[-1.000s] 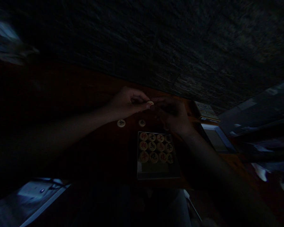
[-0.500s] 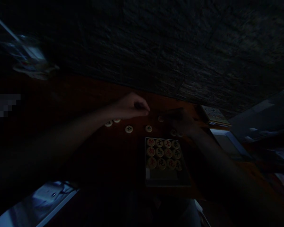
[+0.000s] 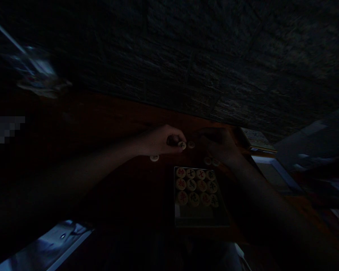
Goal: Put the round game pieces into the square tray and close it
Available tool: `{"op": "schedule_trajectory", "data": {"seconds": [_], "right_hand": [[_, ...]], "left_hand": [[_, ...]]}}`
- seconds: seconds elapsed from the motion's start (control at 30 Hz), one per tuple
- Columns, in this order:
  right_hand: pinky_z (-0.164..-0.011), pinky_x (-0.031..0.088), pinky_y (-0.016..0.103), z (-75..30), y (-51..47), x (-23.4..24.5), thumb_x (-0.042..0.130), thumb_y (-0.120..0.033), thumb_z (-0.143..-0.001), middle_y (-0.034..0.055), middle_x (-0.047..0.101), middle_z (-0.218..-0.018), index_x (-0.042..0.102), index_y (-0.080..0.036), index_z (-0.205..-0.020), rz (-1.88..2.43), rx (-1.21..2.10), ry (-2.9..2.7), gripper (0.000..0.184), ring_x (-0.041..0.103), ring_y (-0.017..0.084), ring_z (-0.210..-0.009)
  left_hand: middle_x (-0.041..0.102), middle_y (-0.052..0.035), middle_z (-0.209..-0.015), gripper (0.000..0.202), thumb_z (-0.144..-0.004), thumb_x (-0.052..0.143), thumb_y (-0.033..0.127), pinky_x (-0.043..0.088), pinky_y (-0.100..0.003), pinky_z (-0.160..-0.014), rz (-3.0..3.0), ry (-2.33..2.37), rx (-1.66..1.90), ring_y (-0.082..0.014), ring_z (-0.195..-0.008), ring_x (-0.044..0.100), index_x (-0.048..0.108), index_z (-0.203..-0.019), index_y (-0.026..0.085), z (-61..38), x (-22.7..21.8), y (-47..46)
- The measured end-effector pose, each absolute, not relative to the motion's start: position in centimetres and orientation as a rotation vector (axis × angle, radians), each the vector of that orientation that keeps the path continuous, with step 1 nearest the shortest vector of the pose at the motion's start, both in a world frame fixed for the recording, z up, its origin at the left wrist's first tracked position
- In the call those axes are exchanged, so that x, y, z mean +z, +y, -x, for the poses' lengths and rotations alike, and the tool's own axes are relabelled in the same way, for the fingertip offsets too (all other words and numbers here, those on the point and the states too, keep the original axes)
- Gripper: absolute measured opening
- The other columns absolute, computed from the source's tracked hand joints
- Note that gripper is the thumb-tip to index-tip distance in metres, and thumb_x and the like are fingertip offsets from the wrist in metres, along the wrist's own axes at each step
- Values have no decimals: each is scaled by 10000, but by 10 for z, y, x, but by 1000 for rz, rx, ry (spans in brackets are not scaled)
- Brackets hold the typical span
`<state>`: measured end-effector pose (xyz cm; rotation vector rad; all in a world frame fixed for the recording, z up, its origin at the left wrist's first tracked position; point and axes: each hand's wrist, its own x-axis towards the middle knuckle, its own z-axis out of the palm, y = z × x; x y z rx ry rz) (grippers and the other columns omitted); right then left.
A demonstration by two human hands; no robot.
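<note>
Dim desk (image 3: 115, 120). The left hand (image 3: 161, 142) pinches a round chess piece (image 3: 182, 144) near the far edge, just beyond a box (image 3: 197, 212) of pieces at the near edge. The right hand (image 3: 222, 146) lies shadowed alongside, and its grip cannot be told. Pinching the rim, face up, likely holds the piece steadiest.

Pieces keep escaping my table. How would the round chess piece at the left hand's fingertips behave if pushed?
The chess piece is a flat disc, so it probably slides, rolling only on edge. Small, rigid-looking: likely light, not fragile.
</note>
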<state>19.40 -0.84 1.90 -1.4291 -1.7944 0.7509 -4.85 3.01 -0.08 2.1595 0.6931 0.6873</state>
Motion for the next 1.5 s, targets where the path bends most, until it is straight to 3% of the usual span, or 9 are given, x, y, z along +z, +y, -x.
{"op": "schedule_trajectory", "data": {"seconds": [0.17, 0.33, 0.63, 0.83, 0.93, 1.1, 1.3, 1.37, 1.5], "right_hand": [[-466, 428, 219, -175, -19, 23, 817, -509, -841, 32, 731, -684, 833, -162, -851, 1298, 1001, -1738, 347, 595, 121, -542], [-515, 431, 227, -168, -19, 16, 881, -508, -782, 25, 727, -676, 843, -154, -852, 1233, 942, -1694, 363, 582, 115, -564], [-549, 516, 240, -167, -19, 17, 869, -513, -773, 32, 730, -671, 810, -170, -772, 1209, 1027, -1522, 348, 629, 133, -582], [-481, 447, 230, -166, -18, 11, 954, -534, -666, 7, 695, -623, 794, -173, -761, 1209, 1078, -1470, 406, 575, 114, -517], [-501, 452, 226, -166, -20, 11, 935, -538, -707, 4, 687, -622, 791, -175, -739, 1176, 1073, -1465, 392, 572, 108, -531], [-618, 529, 261, -164, -24, 19, 845, -557, -821, 47, 766, -751, 843, -188, -838, 1143, 1052, -1513, 370, 652, 147, -653], [-702, 563, 322, -164, -30, 22, 827, -479, -844, 80, 826, -884, 858, -216, -871, 1300, 871, -1566, 266, 745, 216, -775], [-708, 571, 347, -166, -30, 20, 840, -491, -812, 94, 833, -911, 860, -223, -870, 1362, 779, -1531, 275, 765, 241, -792], [-570, 533, 368, -168, -26, 16, 868, -614, -685, 116, 828, -848, 855, -240, -832, 1519, 760, -1495, 402, 755, 279, -681]], "left_hand": [[828, -79, -1034, 288, -831, 832, 266, 584, -318, -859, -1866, 644, 909, -194, -958, 779, 776, -1097, 170, 42, -2, 29], [839, -95, -975, 332, -768, 891, 267, 613, -313, -784, -1789, 726, 930, -222, -907, 805, 781, -1061, 155, 39, 4, 22], [847, -107, -1016, 363, -740, 904, 260, 655, -352, -856, -1714, 707, 983, -244, -929, 821, 818, -1076, 153, 38, 3, 22], [847, -87, -1043, 293, -777, 876, 247, 655, -365, -902, -1732, 670, 992, -235, -959, 816, 829, -1059, 183, 34, 3, 12], [846, -87, -1032, 314, -754, 895, 232, 650, -356, -904, -1730, 686, 1019, -231, -955, 813, 828, -1055, 174, 33, 4, 11], [846, -93, -1001, 292, -809, 870, 262, 657, -333, -823, -1637, 728, 1073, -209, -871, 810, 833, -1080, 160, 32, 5, 15], [843, -96, -1008, 147, -892, 786, 234, 643, -319, -806, -1568, 711, 1148, -190, -858, 798, 842, -1003, 155, 27, 0, 16], [839, -106, -1052, 149, -884, 790, 208, 630, -318, -842, -1625, 647, 1131, -199, -923, 797, 838, -1014, 153, 26, -4, 17], [829, -102, -1096, 246, -827, 805, 125, 609, -338, -895, -1693, 589, 1102, -212, -990, 784, 816, -1068, 169, 24, -10, 18]]}}
